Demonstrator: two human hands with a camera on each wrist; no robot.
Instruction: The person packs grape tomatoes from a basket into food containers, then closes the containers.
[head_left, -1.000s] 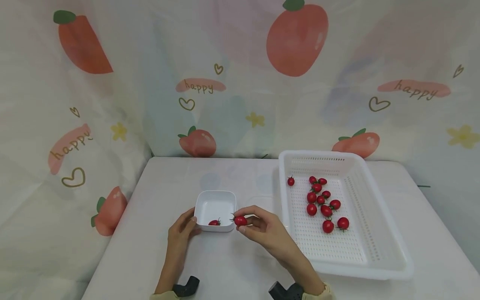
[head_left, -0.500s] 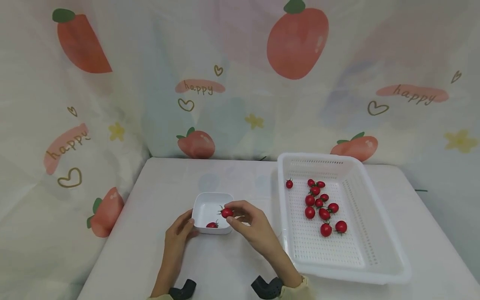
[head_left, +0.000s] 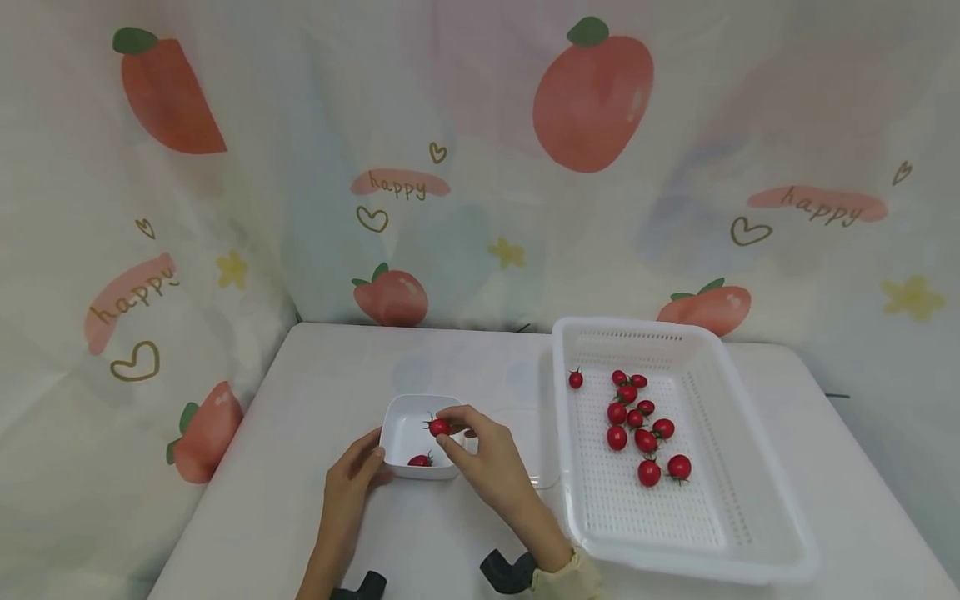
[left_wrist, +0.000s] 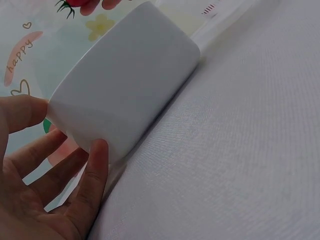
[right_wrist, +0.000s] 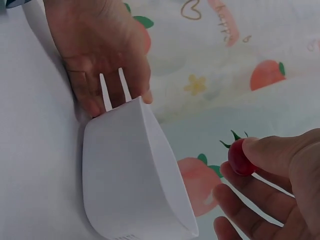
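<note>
A small white square box point(head_left: 422, 472) stands on the table with one cherry tomato point(head_left: 420, 460) lying inside, near its front wall. My left hand point(head_left: 351, 468) holds the box at its left side, thumb at the rim and fingers along the wall, as the left wrist view shows. Between thumb and fingertips my right hand point(head_left: 487, 457) pinches another red cherry tomato point(right_wrist: 241, 157), its green stem pointing away from the palm. In the head view this held tomato overlaps the inside of the box, above the one lying there.
A large white perforated basket point(head_left: 720, 533) takes up the table's right side. Several cherry tomatoes point(head_left: 646, 441) are grouped in it, with a single tomato point(head_left: 576, 380) by its left wall. Clear plastic point(head_left: 546, 481) lies between box and basket. A printed curtain point(head_left: 480, 125) hangs behind.
My right hand has carried the pinched tomato leftward, from beside the box's right rim to over its inside. My left hand has kept its hold on the box.
</note>
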